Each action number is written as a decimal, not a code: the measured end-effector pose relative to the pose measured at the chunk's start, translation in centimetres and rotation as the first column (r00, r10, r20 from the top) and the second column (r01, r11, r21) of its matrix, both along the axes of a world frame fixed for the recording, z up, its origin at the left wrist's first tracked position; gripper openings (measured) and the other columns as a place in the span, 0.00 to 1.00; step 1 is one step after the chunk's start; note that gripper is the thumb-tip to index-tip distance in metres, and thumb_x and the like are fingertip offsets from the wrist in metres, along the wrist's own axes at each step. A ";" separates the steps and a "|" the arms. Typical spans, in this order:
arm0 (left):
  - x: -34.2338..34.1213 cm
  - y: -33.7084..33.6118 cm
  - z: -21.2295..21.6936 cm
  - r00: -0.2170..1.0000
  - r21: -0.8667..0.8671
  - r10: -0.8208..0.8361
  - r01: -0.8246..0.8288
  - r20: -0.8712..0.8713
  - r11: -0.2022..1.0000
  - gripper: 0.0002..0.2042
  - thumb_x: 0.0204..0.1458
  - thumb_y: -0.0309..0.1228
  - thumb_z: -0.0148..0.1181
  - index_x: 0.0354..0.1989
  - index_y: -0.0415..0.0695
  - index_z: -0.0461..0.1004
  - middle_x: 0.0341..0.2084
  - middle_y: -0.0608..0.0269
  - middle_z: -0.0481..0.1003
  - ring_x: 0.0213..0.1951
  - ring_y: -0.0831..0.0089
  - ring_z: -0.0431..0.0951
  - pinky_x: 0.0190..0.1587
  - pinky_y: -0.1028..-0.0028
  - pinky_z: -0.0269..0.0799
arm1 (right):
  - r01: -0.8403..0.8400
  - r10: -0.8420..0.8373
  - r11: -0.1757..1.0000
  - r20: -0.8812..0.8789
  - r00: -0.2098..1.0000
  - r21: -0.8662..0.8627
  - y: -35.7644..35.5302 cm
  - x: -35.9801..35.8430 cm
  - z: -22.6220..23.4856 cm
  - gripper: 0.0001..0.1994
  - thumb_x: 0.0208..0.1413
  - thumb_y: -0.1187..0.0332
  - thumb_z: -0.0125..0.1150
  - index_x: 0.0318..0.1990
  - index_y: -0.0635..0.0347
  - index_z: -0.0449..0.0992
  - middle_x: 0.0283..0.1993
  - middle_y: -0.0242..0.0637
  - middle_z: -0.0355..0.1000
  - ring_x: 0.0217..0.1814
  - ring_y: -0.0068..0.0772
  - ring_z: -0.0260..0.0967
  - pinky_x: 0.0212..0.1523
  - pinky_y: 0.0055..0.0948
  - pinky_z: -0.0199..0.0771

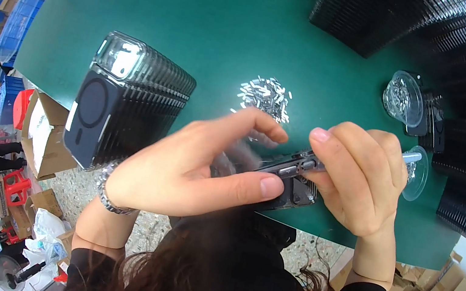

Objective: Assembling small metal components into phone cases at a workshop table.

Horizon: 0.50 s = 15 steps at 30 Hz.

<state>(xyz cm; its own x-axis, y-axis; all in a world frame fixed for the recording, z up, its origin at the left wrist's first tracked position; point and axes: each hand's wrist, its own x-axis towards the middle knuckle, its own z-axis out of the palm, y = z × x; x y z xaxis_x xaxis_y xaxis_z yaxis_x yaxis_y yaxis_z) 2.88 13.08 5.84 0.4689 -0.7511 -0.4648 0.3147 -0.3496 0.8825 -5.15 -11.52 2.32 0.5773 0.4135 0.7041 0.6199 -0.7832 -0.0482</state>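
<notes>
A dark phone case [292, 197] is tilted on edge in front of me, its side buttons facing up. My left hand [187, 162] holds it, thumb along the edge and index finger raised; the other fingers are blurred behind it. My right hand [358, 172] is closed at the button end of the case. From that fist sticks out the end of a slim pale tool [411, 157], whose tip is hidden. Beyond the hands lies a loose pile of small silver and dark pieces [266, 97] on the green table [235, 22].
Left of my hands stands a row of phone cases [129, 103] packed together. Tall stacks of dark cases [378, 15] line the far right. A clear bowl of small pieces [402, 98] and a clear dish [418, 174] sit at right. Cardboard boxes [53, 134] stand on the floor.
</notes>
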 end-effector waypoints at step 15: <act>-0.8 7.9 3.1 0.219 0.283 -0.180 -0.704 0.959 0.652 0.33 0.52 0.41 0.77 0.65 0.42 0.73 0.52 0.46 0.78 0.51 0.54 0.81 0.54 0.62 0.76 | -0.088 0.019 0.994 -0.699 0.715 -0.062 -0.6 -3.9 -1.8 0.44 0.38 0.50 0.83 0.64 0.63 0.76 0.61 0.44 0.74 0.48 0.44 0.72 0.44 0.40 0.78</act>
